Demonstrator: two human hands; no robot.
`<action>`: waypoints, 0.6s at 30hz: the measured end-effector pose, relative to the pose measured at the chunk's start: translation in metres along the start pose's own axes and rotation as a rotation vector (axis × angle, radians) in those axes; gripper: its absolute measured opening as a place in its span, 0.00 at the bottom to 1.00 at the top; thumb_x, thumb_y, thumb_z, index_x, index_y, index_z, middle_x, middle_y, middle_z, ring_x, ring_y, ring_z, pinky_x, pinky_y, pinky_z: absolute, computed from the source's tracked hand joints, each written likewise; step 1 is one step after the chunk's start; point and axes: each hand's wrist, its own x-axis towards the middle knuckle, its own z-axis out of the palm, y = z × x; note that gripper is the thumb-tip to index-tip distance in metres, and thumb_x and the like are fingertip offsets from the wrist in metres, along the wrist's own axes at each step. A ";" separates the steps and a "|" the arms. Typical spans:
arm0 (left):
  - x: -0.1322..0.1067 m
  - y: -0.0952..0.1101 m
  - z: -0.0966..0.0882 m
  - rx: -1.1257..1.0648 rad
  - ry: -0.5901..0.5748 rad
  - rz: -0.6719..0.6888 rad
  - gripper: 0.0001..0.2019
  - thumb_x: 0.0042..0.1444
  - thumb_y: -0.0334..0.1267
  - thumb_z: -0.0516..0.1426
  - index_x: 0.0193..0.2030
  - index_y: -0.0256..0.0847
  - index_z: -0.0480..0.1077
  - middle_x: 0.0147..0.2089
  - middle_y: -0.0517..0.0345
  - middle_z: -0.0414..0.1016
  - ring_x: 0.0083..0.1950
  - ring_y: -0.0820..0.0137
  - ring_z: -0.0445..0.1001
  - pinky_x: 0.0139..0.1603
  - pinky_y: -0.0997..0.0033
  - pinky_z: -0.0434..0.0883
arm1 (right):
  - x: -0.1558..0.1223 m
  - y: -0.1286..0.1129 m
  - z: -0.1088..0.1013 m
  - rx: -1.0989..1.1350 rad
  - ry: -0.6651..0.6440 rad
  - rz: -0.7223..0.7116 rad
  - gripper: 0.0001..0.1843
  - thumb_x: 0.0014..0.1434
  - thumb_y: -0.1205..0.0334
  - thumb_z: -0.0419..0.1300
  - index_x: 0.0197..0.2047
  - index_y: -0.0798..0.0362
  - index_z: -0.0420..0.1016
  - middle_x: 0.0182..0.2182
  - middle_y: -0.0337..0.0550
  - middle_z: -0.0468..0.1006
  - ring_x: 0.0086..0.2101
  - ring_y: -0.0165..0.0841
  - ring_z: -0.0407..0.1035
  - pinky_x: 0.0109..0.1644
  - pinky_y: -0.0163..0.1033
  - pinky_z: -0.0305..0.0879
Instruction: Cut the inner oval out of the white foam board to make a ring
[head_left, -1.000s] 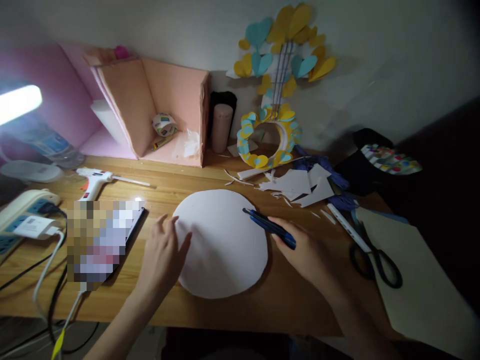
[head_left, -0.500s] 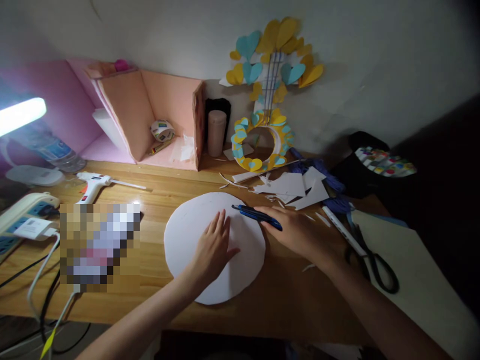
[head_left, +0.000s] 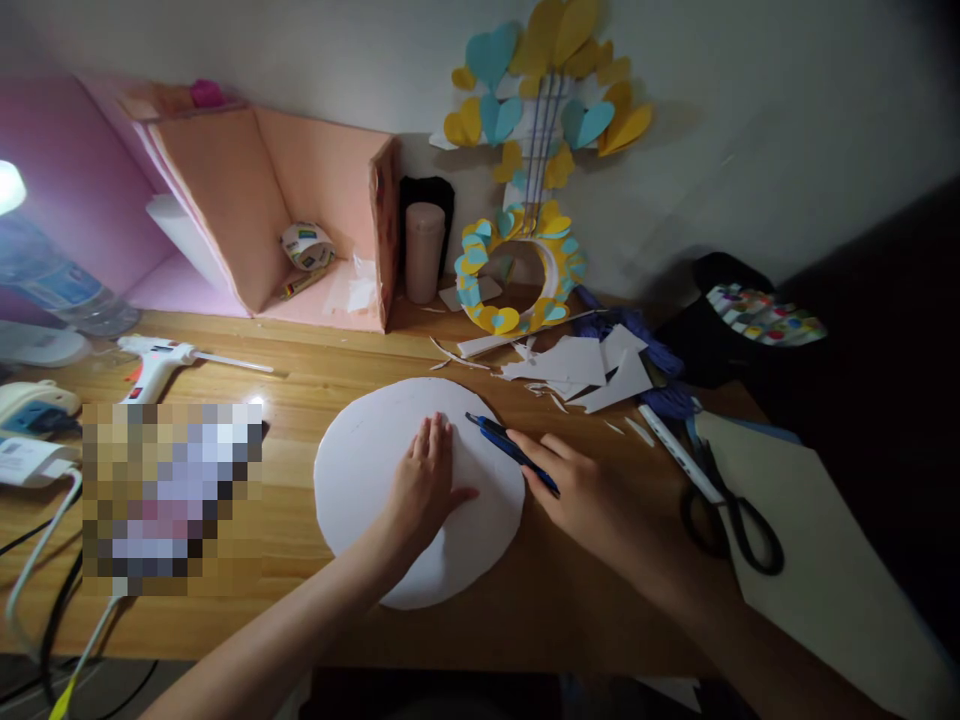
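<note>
A white paper disc [head_left: 360,470] lies flat on the wooden desk [head_left: 315,385]. My left hand [head_left: 424,490] rests palm down on the middle of the disc, fingers stretched out and together. My right hand [head_left: 592,495] is at the disc's right edge, closed round a blue pen [head_left: 510,447]. The pen's tip touches the disc near its upper right rim, close to my left fingertips.
Black scissors [head_left: 731,520] and a white pen [head_left: 675,450] lie right of my hand, beside a cream sheet [head_left: 832,590]. White paper scraps [head_left: 585,365] sit behind the disc. A glue gun [head_left: 154,360], a blurred patch, a power strip and cables are at the left. A heart-covered paper guitar [head_left: 525,200] leans on the wall.
My left hand has moved from the disc's left edge onto its middle and lies flat there. My right hand with the pen has shifted left, bringing the tip onto the disc's upper right.
</note>
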 end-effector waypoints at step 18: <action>-0.001 0.003 0.001 -0.023 -0.006 -0.036 0.39 0.51 0.44 0.62 0.65 0.30 0.51 0.66 0.26 0.53 0.67 0.45 0.54 0.59 0.48 0.65 | -0.057 -0.017 -0.008 -0.046 0.139 0.118 0.20 0.59 0.65 0.50 0.52 0.47 0.74 0.36 0.46 0.81 0.27 0.37 0.76 0.24 0.36 0.71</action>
